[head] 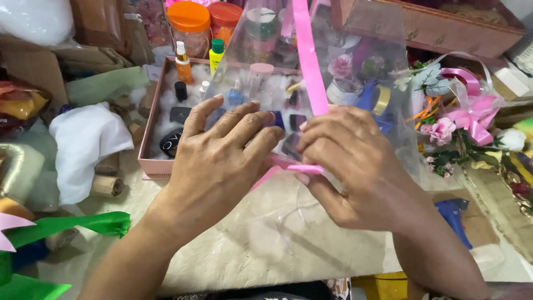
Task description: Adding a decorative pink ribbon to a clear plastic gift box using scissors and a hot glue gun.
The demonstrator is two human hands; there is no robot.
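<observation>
A glossy pink ribbon [308, 61], flat and narrow, runs down from above the pink gift box [149, 145] and folds into a short flat band just in front of it, over crinkled clear cellophane [355, 61]. The right hand [355, 166] pinches that fold, fingers curled tight on it. The left hand [219, 155] lies flat, fingers spread on the cellophane, touching the ribbon's lower end. Small cosmetic bottles [183, 62] stand inside the box on white fluff.
</observation>
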